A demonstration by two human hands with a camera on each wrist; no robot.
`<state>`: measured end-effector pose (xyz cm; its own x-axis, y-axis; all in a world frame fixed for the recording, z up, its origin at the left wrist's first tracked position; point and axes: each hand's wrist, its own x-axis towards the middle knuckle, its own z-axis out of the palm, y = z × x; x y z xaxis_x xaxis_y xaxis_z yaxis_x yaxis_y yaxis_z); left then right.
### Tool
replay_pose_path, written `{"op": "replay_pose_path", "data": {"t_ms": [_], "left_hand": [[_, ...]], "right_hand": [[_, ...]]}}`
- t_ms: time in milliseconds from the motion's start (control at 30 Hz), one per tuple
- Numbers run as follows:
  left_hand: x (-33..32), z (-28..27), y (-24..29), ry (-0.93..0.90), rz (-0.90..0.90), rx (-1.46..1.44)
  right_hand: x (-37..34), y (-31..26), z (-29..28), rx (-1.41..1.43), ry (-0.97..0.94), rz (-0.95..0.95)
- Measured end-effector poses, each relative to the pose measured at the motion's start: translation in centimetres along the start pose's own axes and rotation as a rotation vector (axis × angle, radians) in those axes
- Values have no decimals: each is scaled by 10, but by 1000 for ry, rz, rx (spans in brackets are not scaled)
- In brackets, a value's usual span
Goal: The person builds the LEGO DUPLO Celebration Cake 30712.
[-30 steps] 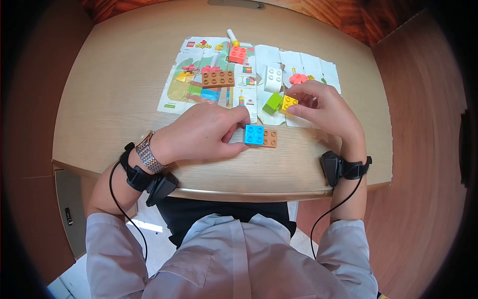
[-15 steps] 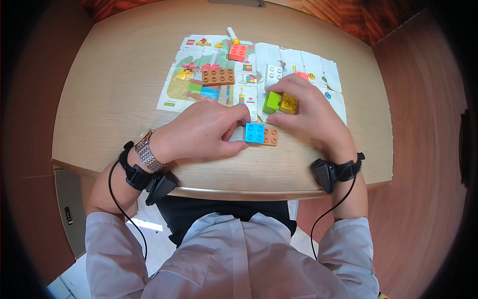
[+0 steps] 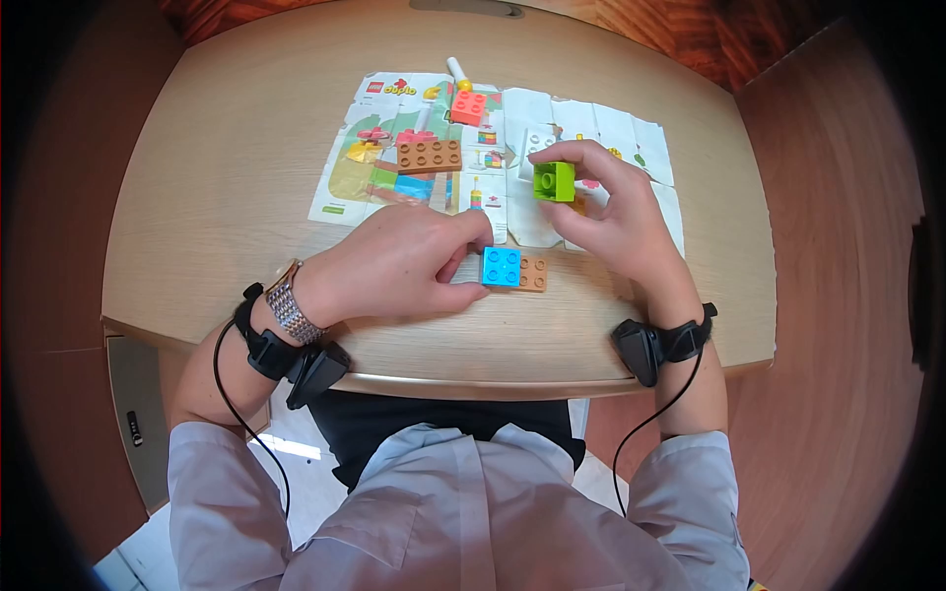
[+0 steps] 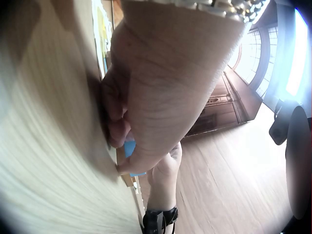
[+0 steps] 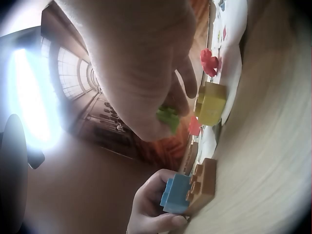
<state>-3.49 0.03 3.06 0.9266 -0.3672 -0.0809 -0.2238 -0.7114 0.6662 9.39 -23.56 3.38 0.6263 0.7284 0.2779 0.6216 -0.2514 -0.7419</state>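
The left hand (image 3: 399,258) holds the left end of a blue brick (image 3: 501,267), thumb at the near side and fingers at the far side. That blue brick sits on the left part of a brown brick (image 3: 533,274) on the table. Between thumb and fingers, the right hand (image 3: 623,212) pinches a green brick (image 3: 555,182), raised and tilted so its hollow underside faces the head camera. A yellow brick (image 5: 212,105) stands below the right hand in the right wrist view, apart from the green one; the hand mostly hides it in the head view.
Behind the hands lies a creased instruction sheet (image 3: 335,187). On it are a long brown brick (image 3: 429,157), a red brick (image 3: 468,107) by a white and yellow stick piece (image 3: 457,73), and a partly hidden white brick (image 3: 537,141). A red flower piece (image 5: 208,62) lies beyond the yellow brick.
The right hand moved from the yellow brick to the green brick, took hold of it, and lifted and turned it. The left hand has stayed at the blue brick.
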Motion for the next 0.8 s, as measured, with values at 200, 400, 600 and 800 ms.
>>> {"op": "replay_pose_path", "data": {"t_ms": [200, 400, 600, 800], "left_hand": [[-1, 0, -1, 5, 10, 2], [0, 0, -1, 8, 29, 16], [-1, -1, -1, 4, 32, 10], [-2, -4, 0, 4, 17, -85]], "right_hand": [[1, 3, -13, -47, 248, -57], [5, 20, -17, -56, 381, -7], [2, -1, -16, -91, 260, 75], [-2, -12, -10, -88, 169, 44]]}}
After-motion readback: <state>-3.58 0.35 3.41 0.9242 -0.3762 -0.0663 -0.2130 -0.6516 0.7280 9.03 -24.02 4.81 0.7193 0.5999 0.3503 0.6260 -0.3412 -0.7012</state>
